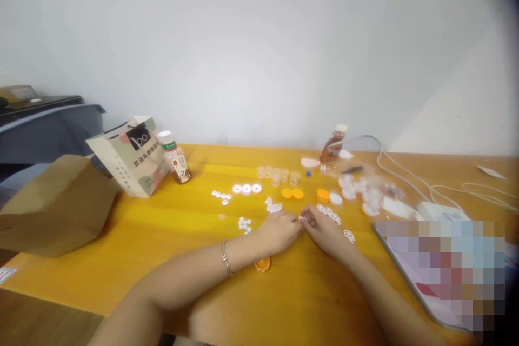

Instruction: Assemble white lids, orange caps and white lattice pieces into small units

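My left hand (281,231) and my right hand (323,228) meet low over the table, fingertips almost touching. Between them shows a small white piece (301,218), too small and blurred to name. My right fingers pinch it. The left hand's fingers are curled closed, and what they hold is hidden. Nearest to the hands lie white cut-out discs (329,214) on the right and more cut-out pieces (274,207) behind. Small white round pieces (244,223) lie left of my left hand. An orange round part (263,264) sits partly under my left forearm.
Behind are white rings (246,189), orange caps (292,193) and clear cups (276,175). A brown bottle (332,147) stands at the back, a labelled bottle (175,158) beside a paper bag (135,157). At right lie cables (395,168) and a tablet-like device (413,281); a brown bag (60,208) is left.
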A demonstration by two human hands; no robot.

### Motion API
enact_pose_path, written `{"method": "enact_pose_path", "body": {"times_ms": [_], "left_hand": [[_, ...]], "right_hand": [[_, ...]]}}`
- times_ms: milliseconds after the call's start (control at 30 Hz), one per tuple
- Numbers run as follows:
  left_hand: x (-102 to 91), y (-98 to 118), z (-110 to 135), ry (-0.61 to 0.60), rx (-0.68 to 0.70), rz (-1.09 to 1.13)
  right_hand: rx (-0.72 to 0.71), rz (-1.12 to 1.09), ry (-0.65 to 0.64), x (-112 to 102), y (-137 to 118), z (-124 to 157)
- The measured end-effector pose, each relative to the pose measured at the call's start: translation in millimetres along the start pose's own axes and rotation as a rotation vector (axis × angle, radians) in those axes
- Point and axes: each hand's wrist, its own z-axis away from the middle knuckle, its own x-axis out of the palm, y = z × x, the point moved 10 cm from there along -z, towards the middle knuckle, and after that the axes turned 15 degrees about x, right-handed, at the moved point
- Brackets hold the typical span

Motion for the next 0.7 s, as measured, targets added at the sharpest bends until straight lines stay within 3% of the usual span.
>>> {"method": "enact_pose_path", "body": {"times_ms": [167, 267, 400, 533, 700], "left_hand": [[-38.3, -16, 39, 0.22, -0.146, 0.282], [-49.0, -30, 65, 0.36, -0.232, 0.526], [-43.1, -47, 86, 0.484, -0.327, 0.745], [-29.3, -51, 85, 0.539, -0.344, 0.945], [-31.7, -50, 83, 0.606, -0.333, 0.892]], "right_hand": [[0.067, -0.497, -0.11, 8, -7, 6], [0.122, -0.661, -0.165, 24, -10, 10], [0.173, -0.807, -0.283, 51, -12, 15], [0.167, -0.855, -0.372, 63, -18, 20], [0.203, -0.88, -0.431, 68, -20, 24]]}}
